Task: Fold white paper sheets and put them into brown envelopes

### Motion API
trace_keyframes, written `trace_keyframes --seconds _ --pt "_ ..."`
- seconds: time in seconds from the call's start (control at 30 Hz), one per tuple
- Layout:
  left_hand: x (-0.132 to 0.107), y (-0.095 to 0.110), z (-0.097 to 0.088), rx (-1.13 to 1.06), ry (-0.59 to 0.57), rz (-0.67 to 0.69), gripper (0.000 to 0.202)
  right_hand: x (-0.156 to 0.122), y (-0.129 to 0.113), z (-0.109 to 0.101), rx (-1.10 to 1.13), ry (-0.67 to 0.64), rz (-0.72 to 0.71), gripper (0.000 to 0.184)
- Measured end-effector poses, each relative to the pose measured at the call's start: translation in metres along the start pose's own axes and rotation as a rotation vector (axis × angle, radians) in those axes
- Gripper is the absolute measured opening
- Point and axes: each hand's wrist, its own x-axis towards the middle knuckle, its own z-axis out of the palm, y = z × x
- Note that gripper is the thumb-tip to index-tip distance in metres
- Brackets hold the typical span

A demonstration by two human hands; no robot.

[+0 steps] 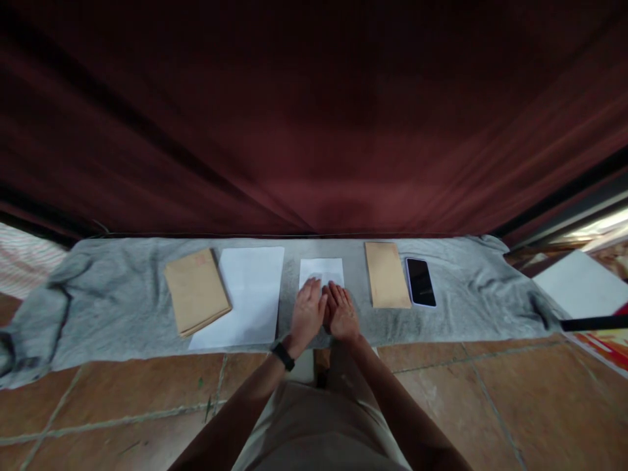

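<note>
A small folded white paper (322, 269) lies in the middle of a grey cloth (122, 261) spread on the floor. My left hand (307, 314) and my right hand (340, 312) lie side by side, fingers stretched flat, pressing on the near part of that paper. A black band sits on my left wrist. To the left rests a larger white sheet (248, 294) and a stack of brown envelopes (197, 290). On the right, one brown envelope (386, 275) lies beside a black phone (420, 281), screen up.
A dark red curtain (314, 118) hangs right behind the cloth. Brown floor tiles (490, 392) run under my legs. At the far right edge sits a white board or sheet (579, 284) and some coloured printed material.
</note>
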Motion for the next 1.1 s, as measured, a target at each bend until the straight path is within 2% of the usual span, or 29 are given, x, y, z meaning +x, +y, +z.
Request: trace_keyframes --seconds 0.07,0.17,0.23,0.33,0.5,0.67,0.77,0.87,1.1 --pt "0.02 0.011 0.02 0.056 -0.085 0.131 0.053 -0.002 0.0 0.001 -0.011 0.013 -0.006 0.059" --pt "0.047 0.015 0.043 0.101 -0.157 0.176 0.056 -0.004 -0.002 0.003 -0.066 0.046 0.007 0.062" --pt "0.058 0.009 0.05 0.121 -0.167 0.186 0.057 -0.005 -0.003 0.004 -0.109 0.066 0.021 0.062" --pt "0.066 -0.006 0.05 0.173 -0.164 0.172 0.06 -0.004 -0.004 0.006 -0.139 0.097 0.04 0.058" --pt "0.064 -0.031 0.041 0.307 -0.104 0.096 0.063 -0.003 -0.006 0.008 -0.126 0.178 0.048 0.055" --pt "0.057 -0.044 0.037 0.37 -0.037 0.048 0.063 -0.004 -0.004 0.011 -0.106 0.216 0.051 0.052" --pt "0.054 -0.043 0.036 0.377 -0.005 0.03 0.063 0.001 0.001 0.008 -0.075 0.188 0.078 0.049" --pt "0.052 -0.037 0.038 0.368 0.006 0.078 0.06 0.018 0.008 0.003 -0.039 0.142 0.092 0.047" --pt "0.042 -0.03 0.043 0.37 -0.05 0.13 0.059 0.056 0.024 0.001 -0.05 0.07 0.057 0.048"
